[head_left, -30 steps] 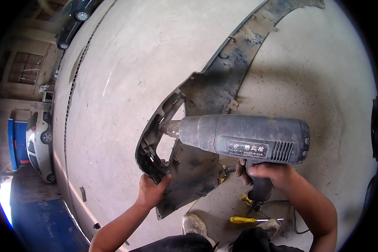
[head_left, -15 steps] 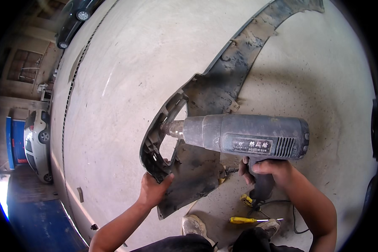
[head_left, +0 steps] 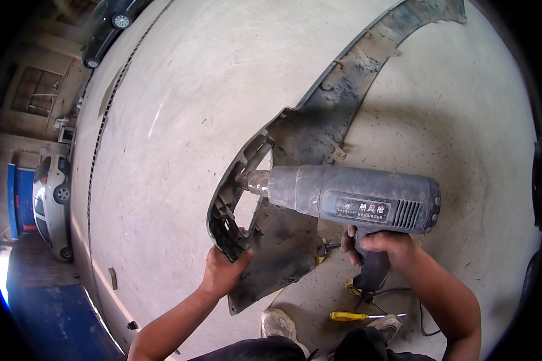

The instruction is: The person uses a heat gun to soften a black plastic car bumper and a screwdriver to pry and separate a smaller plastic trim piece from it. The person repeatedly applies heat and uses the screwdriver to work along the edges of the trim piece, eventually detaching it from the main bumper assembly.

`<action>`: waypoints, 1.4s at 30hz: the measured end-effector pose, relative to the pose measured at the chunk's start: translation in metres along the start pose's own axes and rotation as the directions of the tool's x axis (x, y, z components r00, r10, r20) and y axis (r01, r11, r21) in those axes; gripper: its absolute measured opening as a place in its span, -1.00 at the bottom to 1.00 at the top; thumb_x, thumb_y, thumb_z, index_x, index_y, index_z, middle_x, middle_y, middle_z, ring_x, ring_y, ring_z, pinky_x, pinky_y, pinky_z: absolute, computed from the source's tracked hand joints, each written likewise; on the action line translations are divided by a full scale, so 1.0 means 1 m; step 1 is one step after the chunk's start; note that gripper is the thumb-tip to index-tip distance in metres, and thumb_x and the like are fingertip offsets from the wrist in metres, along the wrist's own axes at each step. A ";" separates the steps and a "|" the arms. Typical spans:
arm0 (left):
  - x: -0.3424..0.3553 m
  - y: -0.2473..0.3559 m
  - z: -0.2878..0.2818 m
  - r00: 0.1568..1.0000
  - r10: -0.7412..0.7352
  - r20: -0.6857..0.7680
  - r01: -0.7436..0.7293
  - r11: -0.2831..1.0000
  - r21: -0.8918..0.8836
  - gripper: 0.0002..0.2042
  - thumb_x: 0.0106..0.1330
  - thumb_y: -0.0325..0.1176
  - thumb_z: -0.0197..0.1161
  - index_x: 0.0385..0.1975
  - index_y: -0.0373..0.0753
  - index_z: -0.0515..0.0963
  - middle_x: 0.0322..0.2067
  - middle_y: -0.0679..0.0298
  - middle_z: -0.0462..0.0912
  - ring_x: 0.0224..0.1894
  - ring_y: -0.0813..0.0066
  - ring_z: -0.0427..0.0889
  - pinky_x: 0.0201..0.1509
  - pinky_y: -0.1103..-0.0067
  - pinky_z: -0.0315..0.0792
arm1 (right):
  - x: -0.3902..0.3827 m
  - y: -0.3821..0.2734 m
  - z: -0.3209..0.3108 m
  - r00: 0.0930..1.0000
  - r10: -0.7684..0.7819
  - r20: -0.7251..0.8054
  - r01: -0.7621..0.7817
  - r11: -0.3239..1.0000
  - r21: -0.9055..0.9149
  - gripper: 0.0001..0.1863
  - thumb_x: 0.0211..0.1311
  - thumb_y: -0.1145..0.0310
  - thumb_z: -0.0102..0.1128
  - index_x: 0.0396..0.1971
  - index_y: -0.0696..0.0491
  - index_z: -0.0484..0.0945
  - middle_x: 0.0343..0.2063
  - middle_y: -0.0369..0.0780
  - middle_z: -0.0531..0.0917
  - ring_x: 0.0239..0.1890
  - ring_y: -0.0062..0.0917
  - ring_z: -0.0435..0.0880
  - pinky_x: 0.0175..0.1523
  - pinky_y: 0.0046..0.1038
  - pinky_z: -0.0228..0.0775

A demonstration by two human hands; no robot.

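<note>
My left hand (head_left: 223, 274) grips a dirty dark plastic car panel (head_left: 274, 259), its long narrow arm reaching toward the top right. Just above that hand the panel has a ribbed, framed opening (head_left: 223, 201). My right hand (head_left: 391, 253) is closed on the handle of a large grey heat gun (head_left: 355, 198), held horizontally across the panel. The gun's discolored metal nozzle (head_left: 253, 182) points left into the opening; whether it touches the frame I cannot tell.
A yellow screwdriver (head_left: 349, 316) and a cable (head_left: 423, 316) lie on the concrete floor (head_left: 162, 144) by my shoes (head_left: 277, 325). A white car (head_left: 48, 210), a dark car (head_left: 105, 36) and blue panels (head_left: 54, 319) stand at the left.
The panel's opening, my left hand and the gun's nozzle have shifted slightly right in the picture. Both grips are the same, and the background has moved only a little.
</note>
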State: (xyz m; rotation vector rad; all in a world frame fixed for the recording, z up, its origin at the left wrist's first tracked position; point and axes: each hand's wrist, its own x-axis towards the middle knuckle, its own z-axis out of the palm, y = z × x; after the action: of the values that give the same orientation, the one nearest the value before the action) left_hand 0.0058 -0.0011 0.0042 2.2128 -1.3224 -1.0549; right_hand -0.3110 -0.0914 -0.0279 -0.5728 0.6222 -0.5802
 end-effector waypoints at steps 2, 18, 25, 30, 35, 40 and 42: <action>0.000 0.002 -0.001 1.000 -0.003 0.006 0.003 1.000 0.010 -0.50 0.19 -0.29 0.35 0.10 -0.39 0.48 -0.06 0.12 0.65 0.03 0.38 0.58 0.18 0.47 0.39 | 0.000 -0.001 0.000 1.000 0.003 0.012 -0.003 1.000 -0.011 -0.66 -0.05 0.37 0.19 -0.21 0.14 0.50 -0.34 -0.04 0.65 -0.44 -0.33 0.64 -0.26 -0.34 0.50; -0.001 0.005 -0.001 1.000 0.007 -0.004 -0.007 1.000 0.007 -0.51 0.16 -0.30 0.35 0.08 -0.39 0.50 -0.09 0.12 0.66 0.01 0.40 0.60 0.16 0.48 0.41 | 0.006 0.000 -0.003 0.999 -0.008 -0.046 0.007 1.000 -0.009 -0.66 0.00 0.39 0.17 -0.16 0.12 0.48 -0.32 -0.03 0.64 -0.38 -0.35 0.65 -0.27 -0.35 0.49; -0.001 0.004 -0.001 1.000 -0.008 -0.005 0.008 1.000 0.011 -0.52 0.16 -0.29 0.35 0.07 -0.37 0.51 -0.10 0.12 0.67 -0.01 0.40 0.61 0.15 0.48 0.42 | 0.004 -0.001 -0.002 0.999 -0.013 -0.036 0.012 0.999 -0.037 -0.67 -0.01 0.39 0.18 -0.18 0.13 0.49 -0.33 -0.04 0.64 -0.41 -0.35 0.65 -0.29 -0.35 0.48; 0.000 0.002 -0.002 1.000 0.008 -0.004 -0.008 1.000 0.014 -0.51 0.16 -0.27 0.36 0.08 -0.36 0.51 -0.10 0.15 0.67 -0.01 0.41 0.60 0.15 0.48 0.41 | 0.000 -0.002 -0.001 1.000 -0.017 0.010 0.017 1.000 -0.010 -0.66 -0.07 0.39 0.23 -0.21 0.14 0.51 -0.39 -0.03 0.64 -0.47 -0.34 0.63 -0.31 -0.34 0.48; 0.001 -0.003 -0.001 1.000 0.021 0.000 -0.021 1.000 -0.023 -0.51 0.16 -0.27 0.38 0.08 -0.36 0.50 -0.09 0.16 0.67 0.00 0.41 0.59 0.15 0.48 0.40 | 0.000 -0.004 -0.007 0.999 -0.007 0.051 0.009 1.000 -0.028 -0.65 -0.08 0.38 0.23 -0.21 0.14 0.51 -0.40 -0.02 0.65 -0.48 -0.34 0.63 -0.31 -0.35 0.46; 0.000 0.002 -0.002 1.000 0.006 0.000 -0.006 1.000 -0.017 -0.52 0.16 -0.29 0.37 0.08 -0.35 0.51 -0.09 0.15 0.67 0.00 0.41 0.60 0.15 0.48 0.40 | 0.003 -0.006 -0.003 0.999 -0.035 0.015 0.035 0.999 -0.039 -0.66 -0.05 0.37 0.19 -0.20 0.14 0.50 -0.38 -0.02 0.65 -0.47 -0.35 0.63 -0.30 -0.36 0.47; 0.000 0.002 -0.001 1.000 0.001 -0.002 -0.001 1.000 -0.006 -0.52 0.16 -0.29 0.36 0.08 -0.34 0.51 -0.10 0.14 0.67 0.00 0.41 0.60 0.15 0.48 0.40 | 0.005 -0.006 -0.002 0.999 -0.038 -0.009 0.038 0.999 -0.039 -0.66 -0.03 0.37 0.18 -0.20 0.13 0.50 -0.36 -0.02 0.64 -0.46 -0.35 0.64 -0.29 -0.36 0.48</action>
State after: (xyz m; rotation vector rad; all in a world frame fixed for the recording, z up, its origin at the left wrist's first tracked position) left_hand 0.0056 -0.0024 0.0065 2.2081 -1.3184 -1.0548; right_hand -0.3106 -0.0995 -0.0276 -0.6195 0.6340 -0.6078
